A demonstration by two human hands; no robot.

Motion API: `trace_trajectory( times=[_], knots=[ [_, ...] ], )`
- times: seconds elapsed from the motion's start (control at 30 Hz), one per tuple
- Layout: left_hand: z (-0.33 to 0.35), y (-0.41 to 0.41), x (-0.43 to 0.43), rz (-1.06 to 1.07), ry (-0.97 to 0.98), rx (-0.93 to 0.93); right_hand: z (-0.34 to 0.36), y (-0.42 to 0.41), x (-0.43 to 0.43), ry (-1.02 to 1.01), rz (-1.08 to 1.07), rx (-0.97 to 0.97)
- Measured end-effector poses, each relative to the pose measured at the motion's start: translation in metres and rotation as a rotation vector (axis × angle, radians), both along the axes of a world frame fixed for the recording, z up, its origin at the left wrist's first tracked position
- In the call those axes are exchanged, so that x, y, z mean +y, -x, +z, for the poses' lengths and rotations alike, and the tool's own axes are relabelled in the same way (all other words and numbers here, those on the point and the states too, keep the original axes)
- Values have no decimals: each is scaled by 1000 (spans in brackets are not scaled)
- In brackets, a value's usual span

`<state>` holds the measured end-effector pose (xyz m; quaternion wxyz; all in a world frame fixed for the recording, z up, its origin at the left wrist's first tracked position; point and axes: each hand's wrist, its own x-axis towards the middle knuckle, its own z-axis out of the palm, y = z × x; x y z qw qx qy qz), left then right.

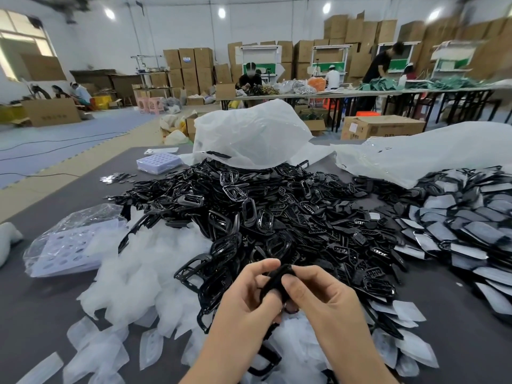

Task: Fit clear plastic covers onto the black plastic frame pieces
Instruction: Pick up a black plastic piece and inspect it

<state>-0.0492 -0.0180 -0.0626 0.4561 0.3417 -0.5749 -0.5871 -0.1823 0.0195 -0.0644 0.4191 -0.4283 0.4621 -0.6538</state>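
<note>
While both hands pinch one black frame piece (274,282), fingers (266,266) clamped, countless frames (277,217) apparently heap behind.

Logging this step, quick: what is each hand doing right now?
Left hand: holding a black frame piece.
Right hand: pinching the same piece.

Bright, even light from ceiling lamps (221,12) and window (25,37) at left. Soft shadows on desk (41,314). Glare spots on glossy frames (249,209). Wide-angle bending at edges; upper corners smeared, background soft.
</note>
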Motion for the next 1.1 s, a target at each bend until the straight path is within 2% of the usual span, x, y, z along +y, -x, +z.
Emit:
trace_trajectory(
  times=[0.1,0.2,0.3,0.4,0.5,0.57,0.67,0.77,0.93,1.1],
  knots=[
    [2,7,7,-24,1,30,-1,-6,0,11,94,-33],
    [6,4,6,-35,98,-58,-4,-5,0,17,21,-46],
    [10,-21,-18,211,271,-364,-4,8,-3,34,-100,-31],
    [20,-58,-59,468,371,-646,-3,19,-4,33,-130,-52],
    [28,-72,-102,514,405,-901,-1,20,-4,37,-108,-11],
    [33,-69,-121,511,344,-1053,-1,19,-5,36,-96,37],
    [31,-60,-138,513,269,-1179,-4,18,-6,24,-98,54],
    [25,-60,-141,538,255,-1124,-5,22,-7,11,-102,11],
    [25,-67,-126,603,234,-869,-7,27,-9,2,-57,-76],
    [24,-62,-83,652,142,-444,-9,28,-14,-11,38,-187]
  ],
)
